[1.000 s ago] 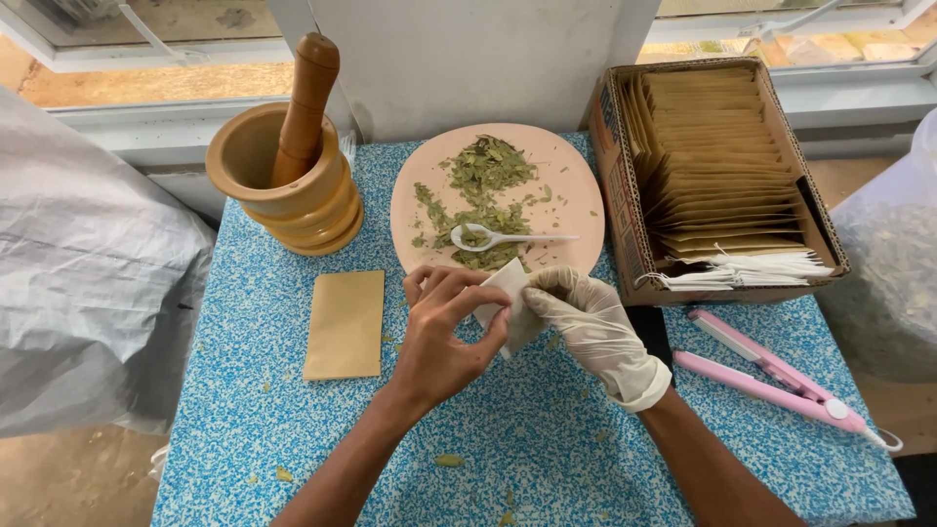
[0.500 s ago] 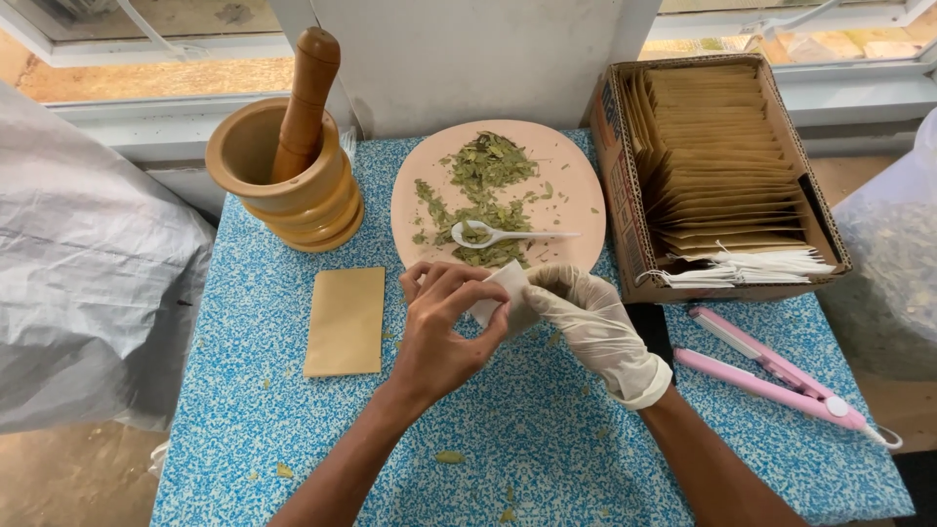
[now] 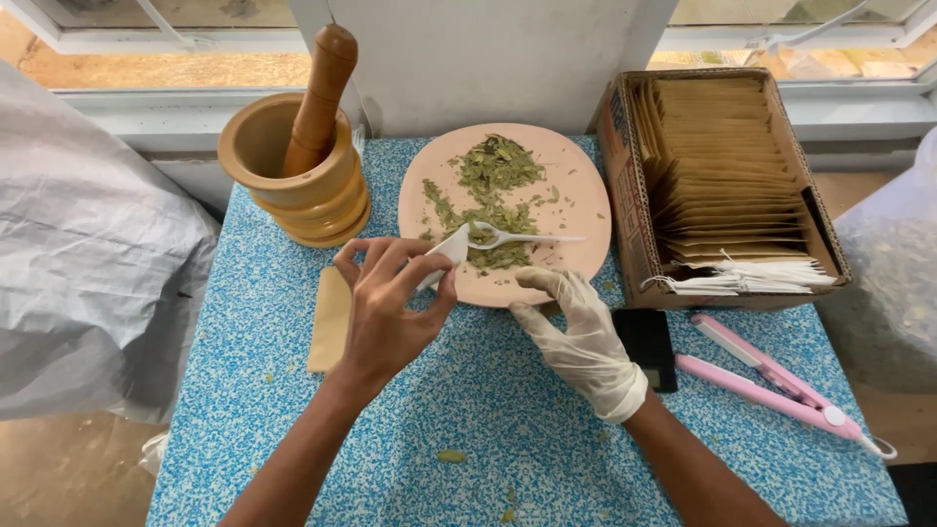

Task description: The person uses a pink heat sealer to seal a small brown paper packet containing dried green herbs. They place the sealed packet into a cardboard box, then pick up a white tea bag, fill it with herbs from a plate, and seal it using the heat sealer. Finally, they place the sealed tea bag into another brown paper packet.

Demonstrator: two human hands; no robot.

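My bare left hand (image 3: 390,307) pinches a small white paper pouch (image 3: 446,252) and holds it at the near rim of a round pink plate (image 3: 576,195). Crushed dried green leaves (image 3: 493,185) are spread over the plate, and a white plastic spoon (image 3: 517,237) lies among them, its bowl right beside the pouch. My right hand (image 3: 578,337), in a white glove, rests with fingers apart at the plate's near edge and holds nothing.
A wooden mortar (image 3: 293,181) with its pestle (image 3: 320,93) stands at the back left. A tan flat packet (image 3: 330,320) lies left of my hand. At the right is a cardboard box (image 3: 727,176) of tan envelopes and white pouches, a black scale (image 3: 646,346) and a pink sealing tool (image 3: 781,385).
Both hands were working the white pouch together. Now my right hand has let go and lowered, and my left hand has carried the pouch up to the plate beside the spoon.
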